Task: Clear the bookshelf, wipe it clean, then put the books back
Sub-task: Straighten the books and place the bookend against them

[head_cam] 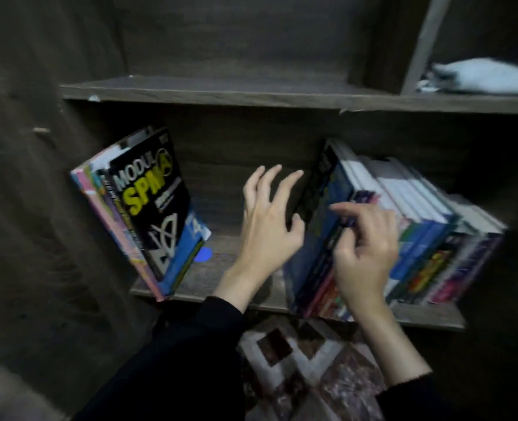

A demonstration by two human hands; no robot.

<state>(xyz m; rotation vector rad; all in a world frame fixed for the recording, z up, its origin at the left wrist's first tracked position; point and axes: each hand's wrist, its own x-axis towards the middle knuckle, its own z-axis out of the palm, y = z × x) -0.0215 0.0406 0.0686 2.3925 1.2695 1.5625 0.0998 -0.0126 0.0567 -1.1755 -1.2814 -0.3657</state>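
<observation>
1. The right hand [364, 253] lies nearest, fingers bent over the top edges of the book row [418, 214]. Whether it pinches one cannot be told.
2. The left hand [266, 226], fingers spread and holding nothing, is just left of the dark end book [321, 226].
3. The row stands on the lower shelf [427, 317], its books leaning left toward that hand.

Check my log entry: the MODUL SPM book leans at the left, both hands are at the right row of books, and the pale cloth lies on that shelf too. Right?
In the head view the pale cloth lies on the shelf above, in its right compartment. The MODUL SPM book, left hand, right hand and right row of books are as stated.
</observation>
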